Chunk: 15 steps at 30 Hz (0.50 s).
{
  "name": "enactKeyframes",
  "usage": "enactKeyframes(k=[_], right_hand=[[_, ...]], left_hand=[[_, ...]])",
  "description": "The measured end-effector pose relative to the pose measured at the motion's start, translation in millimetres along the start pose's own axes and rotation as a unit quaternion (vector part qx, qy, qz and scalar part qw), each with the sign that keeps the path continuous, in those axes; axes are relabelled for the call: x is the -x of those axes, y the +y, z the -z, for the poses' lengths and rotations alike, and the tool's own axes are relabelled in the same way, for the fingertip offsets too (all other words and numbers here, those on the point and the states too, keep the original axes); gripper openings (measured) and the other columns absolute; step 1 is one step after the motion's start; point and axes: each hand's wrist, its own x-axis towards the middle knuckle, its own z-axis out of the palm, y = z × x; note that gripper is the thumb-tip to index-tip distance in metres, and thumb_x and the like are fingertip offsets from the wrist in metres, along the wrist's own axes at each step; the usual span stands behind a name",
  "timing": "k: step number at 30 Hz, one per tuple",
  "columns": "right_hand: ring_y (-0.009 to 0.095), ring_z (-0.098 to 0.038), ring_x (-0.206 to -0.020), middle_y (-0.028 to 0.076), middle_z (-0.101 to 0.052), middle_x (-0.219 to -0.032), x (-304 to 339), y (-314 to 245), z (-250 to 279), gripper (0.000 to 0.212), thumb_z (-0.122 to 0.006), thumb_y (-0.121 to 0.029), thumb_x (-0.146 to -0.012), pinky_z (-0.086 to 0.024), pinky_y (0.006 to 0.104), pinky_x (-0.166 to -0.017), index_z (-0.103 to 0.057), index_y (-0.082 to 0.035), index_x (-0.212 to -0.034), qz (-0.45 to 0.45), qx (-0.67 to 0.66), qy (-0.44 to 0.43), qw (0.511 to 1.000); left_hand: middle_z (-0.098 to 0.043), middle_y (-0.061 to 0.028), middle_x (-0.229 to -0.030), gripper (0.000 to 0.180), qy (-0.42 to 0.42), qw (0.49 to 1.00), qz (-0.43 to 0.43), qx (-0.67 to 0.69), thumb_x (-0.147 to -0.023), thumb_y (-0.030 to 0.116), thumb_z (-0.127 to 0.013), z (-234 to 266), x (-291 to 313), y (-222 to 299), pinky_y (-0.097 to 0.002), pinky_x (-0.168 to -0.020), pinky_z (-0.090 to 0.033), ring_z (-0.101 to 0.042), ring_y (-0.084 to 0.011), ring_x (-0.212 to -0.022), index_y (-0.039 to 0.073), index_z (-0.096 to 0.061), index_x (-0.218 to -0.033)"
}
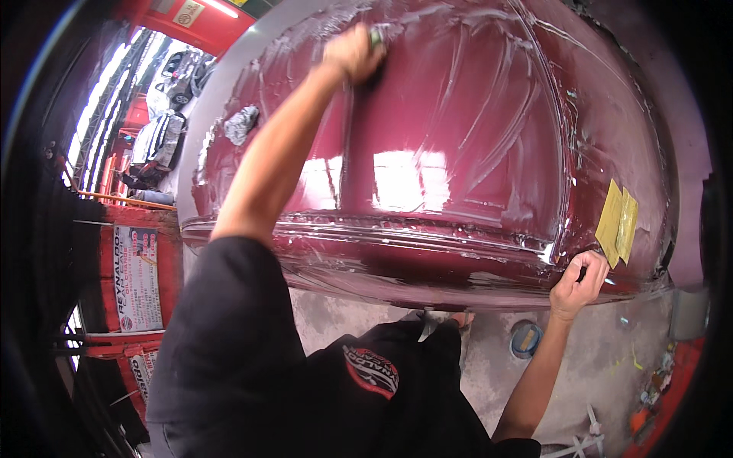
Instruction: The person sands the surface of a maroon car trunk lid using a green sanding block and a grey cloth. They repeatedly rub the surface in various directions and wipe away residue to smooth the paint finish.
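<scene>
A glossy dark red car panel [427,145] spreads out in front of me, streaked with whitish smears that are thickest along its far and right parts. My left hand [355,55] reaches to the far side, its fingers wrapped round a small pale green pad [376,37] pressed on the panel; most of the pad is hidden. At the near right edge my right hand [579,284] rests on the bodywork, loosely fisted with a dark gap inside the curl. Just beyond it, two yellow sheets [618,223] lie on the car. A crumpled grey cloth [240,125] sits on the left part.
On the concrete floor below the near edge stands a round tub with a blue rim [526,339]. A pale metal stand base [580,443] is at the bottom right. Red frames with a printed sign [137,278] line the left; parked vehicles [159,137] are beyond.
</scene>
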Motion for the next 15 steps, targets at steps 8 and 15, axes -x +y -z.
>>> enactKeyframes(k=[8, 15], right_hand=[[0.037, -0.058, -0.094, 0.017, -0.060, -0.096, 0, 0, -1, 0.014, -0.061, -0.009, -0.100, -0.047, 0.0498, -0.088, -0.060, 0.004, -0.095, -0.008, 0.007, 0.011, 1.000], [0.039, -0.059, -0.100, 0.020, -0.062, -0.103, 13, 8, -1, 0.013, -0.060, -0.009, -0.103, -0.049, 0.0508, -0.095, -0.060, 0.005, -0.101, -0.002, -0.008, -0.009, 1.000]], left_hand=[[-0.065, -0.0214, -0.110, 0.043, -0.011, 0.996, -0.068, 0.051, -0.103, 0.030, -0.076, 69, 298, 37, -0.0547, -0.094, -0.047, -0.069, -0.0376, -0.104, 0.001, -0.052, -0.124], [-0.077, -0.0295, -0.123, 0.065, -0.001, 0.997, 0.077, -0.014, -0.105, 0.058, -0.060, 20, 36, -94, -0.0558, -0.100, -0.060, -0.075, -0.0476, -0.114, -0.002, -0.062, -0.129]])
